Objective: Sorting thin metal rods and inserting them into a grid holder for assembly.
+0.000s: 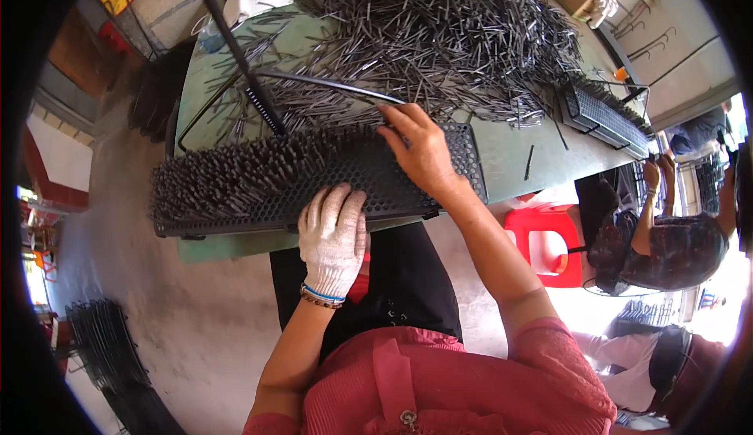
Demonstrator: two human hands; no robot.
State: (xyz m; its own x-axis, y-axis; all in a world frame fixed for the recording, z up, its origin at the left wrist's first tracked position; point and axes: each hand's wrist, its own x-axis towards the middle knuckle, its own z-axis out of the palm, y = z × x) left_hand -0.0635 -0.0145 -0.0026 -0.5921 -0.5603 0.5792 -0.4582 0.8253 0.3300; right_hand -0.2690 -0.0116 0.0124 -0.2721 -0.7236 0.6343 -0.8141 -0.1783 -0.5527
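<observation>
A long black perforated tray [463, 160] lies along the near edge of a green table [518, 141]; thin dark rods stand in most of its holes. My left hand [333, 235], in a white knit glove, rests flat on the tray's front edge. My bare right hand [420, 149] lies over the tray's right part, fingertips at the back rim by the standing rods; whether it pinches a rod I cannot tell. A big heap of loose dark rods [439, 27] covers the table behind.
A black hose or cable [235, 50] crosses the table's left. Another perforated tray [604, 117] sits at the right, where another person [667, 239] works. A red plastic stool [545, 243] stands beside me. Stacked black racks [110, 349] lie on the floor left.
</observation>
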